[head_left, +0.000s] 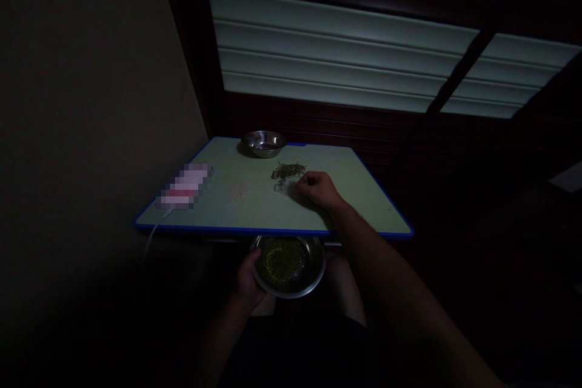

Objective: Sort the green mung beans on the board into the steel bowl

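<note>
My left hand point(250, 279) grips the rim of a metal bowl point(317, 276) below the table's front edge, over my lap. Small green beans point(279, 260), which look like mung beans, cover much of its bottom. Over the table, my right hand point(316, 189) is closed in a pinch; what its fingertips hold, if anything, cannot be made out. Just beyond and left of those fingers lies a loose pile of the same beans point(288, 171). A few darker bits point(280, 182) and a faint, clear-looking patch sit between pile and fingertips.
The pale table point(254, 212) has a blue edge. A second metal bowl point(264, 144) stands at its back. Faint pale crumbs point(237, 194) lie left of centre. At the left edge rests a blurred-out pinkish device point(184, 187) with a white cable point(153, 233). A slatted cabinet point(318, 51) rises behind.
</note>
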`<state>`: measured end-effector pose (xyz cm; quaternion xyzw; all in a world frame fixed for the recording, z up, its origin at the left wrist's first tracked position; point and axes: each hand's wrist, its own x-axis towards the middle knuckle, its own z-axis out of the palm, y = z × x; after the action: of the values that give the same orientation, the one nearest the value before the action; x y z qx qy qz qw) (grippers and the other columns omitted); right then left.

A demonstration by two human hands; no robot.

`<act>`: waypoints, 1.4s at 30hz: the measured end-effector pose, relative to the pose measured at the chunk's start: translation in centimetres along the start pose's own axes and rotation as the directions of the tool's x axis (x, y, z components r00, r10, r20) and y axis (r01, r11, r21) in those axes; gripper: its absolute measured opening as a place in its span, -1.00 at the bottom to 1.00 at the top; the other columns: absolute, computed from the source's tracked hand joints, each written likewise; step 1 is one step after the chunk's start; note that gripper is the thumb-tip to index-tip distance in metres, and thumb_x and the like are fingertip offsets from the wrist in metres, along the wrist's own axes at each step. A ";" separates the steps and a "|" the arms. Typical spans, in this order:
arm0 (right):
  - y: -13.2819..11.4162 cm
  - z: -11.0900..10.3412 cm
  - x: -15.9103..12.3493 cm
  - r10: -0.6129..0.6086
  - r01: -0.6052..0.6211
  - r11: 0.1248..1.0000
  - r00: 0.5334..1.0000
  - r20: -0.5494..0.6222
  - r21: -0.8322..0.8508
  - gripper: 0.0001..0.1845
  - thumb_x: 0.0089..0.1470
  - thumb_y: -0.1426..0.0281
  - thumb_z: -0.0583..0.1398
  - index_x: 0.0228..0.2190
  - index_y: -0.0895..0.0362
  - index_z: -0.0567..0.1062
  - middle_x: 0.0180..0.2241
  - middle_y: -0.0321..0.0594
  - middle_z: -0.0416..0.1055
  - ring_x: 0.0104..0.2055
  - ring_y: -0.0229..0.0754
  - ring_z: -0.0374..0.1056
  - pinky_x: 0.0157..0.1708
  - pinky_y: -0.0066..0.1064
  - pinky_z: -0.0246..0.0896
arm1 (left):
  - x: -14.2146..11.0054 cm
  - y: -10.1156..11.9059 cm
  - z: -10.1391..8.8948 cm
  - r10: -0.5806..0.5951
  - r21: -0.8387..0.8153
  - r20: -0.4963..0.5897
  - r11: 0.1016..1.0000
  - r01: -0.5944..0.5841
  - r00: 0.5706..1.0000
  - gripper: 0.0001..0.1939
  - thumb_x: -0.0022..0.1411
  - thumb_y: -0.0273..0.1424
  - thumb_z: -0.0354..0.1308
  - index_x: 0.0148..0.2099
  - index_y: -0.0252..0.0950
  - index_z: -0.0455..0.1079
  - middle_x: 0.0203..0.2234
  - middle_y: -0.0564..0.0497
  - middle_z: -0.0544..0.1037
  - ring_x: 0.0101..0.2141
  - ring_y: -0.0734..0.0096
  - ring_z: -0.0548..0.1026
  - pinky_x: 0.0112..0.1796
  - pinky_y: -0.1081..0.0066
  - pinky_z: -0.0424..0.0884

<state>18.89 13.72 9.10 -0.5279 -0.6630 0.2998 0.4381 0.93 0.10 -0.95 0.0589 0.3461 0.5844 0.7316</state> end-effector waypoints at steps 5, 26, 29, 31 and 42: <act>-0.8 -0.1 -0.3 0.094 -0.095 0.993 0.995 0.023 0.071 -0.80 -0.27 0.26 0.18 -0.63 0.15 0.39 -0.66 -0.33 0.28 -0.61 -0.34 0.13 -0.60 -0.49 0.01 | -0.1 0.0 0.0 -0.029 -0.002 -0.007 1.000 0.029 1.000 -0.76 0.02 -0.36 0.14 -0.30 -0.38 0.54 -0.40 -0.17 0.65 -0.15 -0.01 0.56 -0.03 0.09 0.39; 2.1 -3.2 1.9 0.244 -0.285 0.909 0.955 -0.167 -0.303 -0.88 -0.19 0.37 0.28 -0.51 0.17 0.53 -0.62 -0.27 0.40 -0.59 -0.32 0.22 -0.58 -0.49 0.04 | -0.2 0.1 0.3 -0.013 -0.004 -0.033 1.000 0.013 0.999 -0.79 0.05 -0.40 0.11 -0.34 -0.36 0.55 -0.42 -0.15 0.65 -0.17 0.01 0.57 -0.02 0.07 0.39; 1.6 -2.9 2.4 0.227 -0.255 0.900 0.967 -0.118 -0.354 -0.91 -0.18 0.41 0.28 -0.51 0.17 0.53 -0.62 -0.27 0.40 -0.58 -0.33 0.22 -0.55 -0.49 0.06 | -0.2 0.1 0.2 -0.013 -0.007 -0.025 1.000 0.012 1.000 -0.78 0.05 -0.40 0.12 -0.33 -0.38 0.55 -0.42 -0.14 0.65 -0.20 0.03 0.58 -0.02 0.09 0.39; 1.0 -2.8 2.5 0.244 -0.253 0.898 0.967 -0.071 -0.359 -0.93 -0.18 0.45 0.27 -0.51 0.18 0.53 -0.61 -0.28 0.40 -0.59 -0.34 0.21 -0.55 -0.50 0.06 | -0.2 0.1 0.3 -0.009 -0.011 -0.016 1.000 0.009 1.000 -0.78 0.05 -0.39 0.12 -0.32 -0.38 0.55 -0.42 -0.14 0.65 -0.21 0.03 0.58 -0.01 0.09 0.39; -1.3 -1.9 1.2 0.325 -0.278 0.897 0.942 0.087 -0.343 -0.93 -0.18 0.46 0.28 -0.53 0.21 0.51 -0.64 -0.34 0.36 -0.60 -0.37 0.20 -0.56 -0.54 0.06 | -0.2 0.2 0.3 -0.041 -0.014 -0.016 0.999 0.041 0.999 -0.80 0.04 -0.40 0.10 -0.36 -0.36 0.54 -0.45 -0.14 0.65 -0.16 -0.01 0.57 -0.01 0.06 0.38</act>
<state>19.97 14.38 11.38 -0.6667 -0.6429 0.2871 0.2445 0.92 0.05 -0.58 0.0421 0.3491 0.5719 0.7411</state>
